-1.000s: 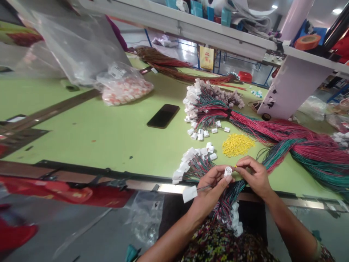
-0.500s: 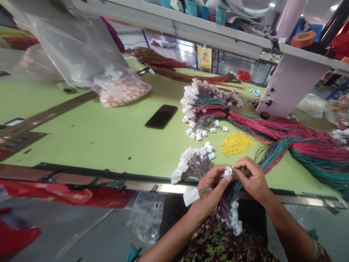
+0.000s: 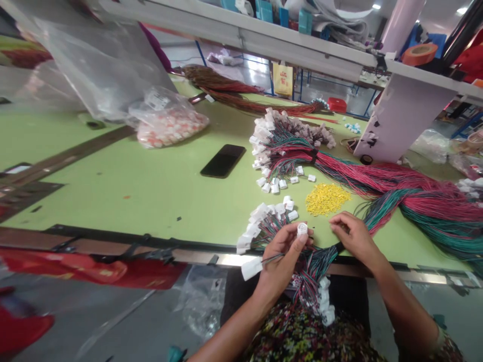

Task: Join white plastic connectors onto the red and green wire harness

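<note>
White plastic connector (image 3: 302,230): we log it at twelve o'clock on our left hand (image 3: 281,261), pinched in the fingertips; light, probably brittle, best held by its shell. Our right hand (image 3: 354,239), at three o'clock, stands open, released.

Bright, even light; edges bowed and slightly blurred.
</note>
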A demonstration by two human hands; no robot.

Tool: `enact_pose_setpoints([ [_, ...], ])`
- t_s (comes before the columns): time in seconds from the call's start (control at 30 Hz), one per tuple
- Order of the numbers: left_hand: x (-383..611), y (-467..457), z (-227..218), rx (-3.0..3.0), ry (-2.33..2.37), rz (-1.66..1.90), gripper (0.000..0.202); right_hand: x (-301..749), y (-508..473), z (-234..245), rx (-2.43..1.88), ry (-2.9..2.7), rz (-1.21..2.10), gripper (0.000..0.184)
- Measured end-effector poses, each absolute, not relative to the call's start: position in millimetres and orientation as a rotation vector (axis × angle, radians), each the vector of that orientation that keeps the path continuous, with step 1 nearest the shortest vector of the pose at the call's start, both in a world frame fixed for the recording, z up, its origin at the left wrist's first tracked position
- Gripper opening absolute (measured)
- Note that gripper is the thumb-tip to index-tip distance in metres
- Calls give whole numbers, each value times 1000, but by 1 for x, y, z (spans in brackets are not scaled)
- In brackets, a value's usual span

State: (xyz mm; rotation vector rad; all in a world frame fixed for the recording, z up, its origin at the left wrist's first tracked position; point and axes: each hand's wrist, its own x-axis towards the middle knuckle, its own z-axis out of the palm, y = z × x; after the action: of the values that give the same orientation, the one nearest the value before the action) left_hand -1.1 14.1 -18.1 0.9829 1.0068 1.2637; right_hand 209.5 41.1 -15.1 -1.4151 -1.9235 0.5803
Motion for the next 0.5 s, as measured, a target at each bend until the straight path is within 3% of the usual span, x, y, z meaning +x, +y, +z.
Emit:
enact_pose_setpoints([
  [0.5, -1, 16, -14, 793, 895, 1261, 26, 217, 79, -24, -1622, -2153, 396, 17],
])
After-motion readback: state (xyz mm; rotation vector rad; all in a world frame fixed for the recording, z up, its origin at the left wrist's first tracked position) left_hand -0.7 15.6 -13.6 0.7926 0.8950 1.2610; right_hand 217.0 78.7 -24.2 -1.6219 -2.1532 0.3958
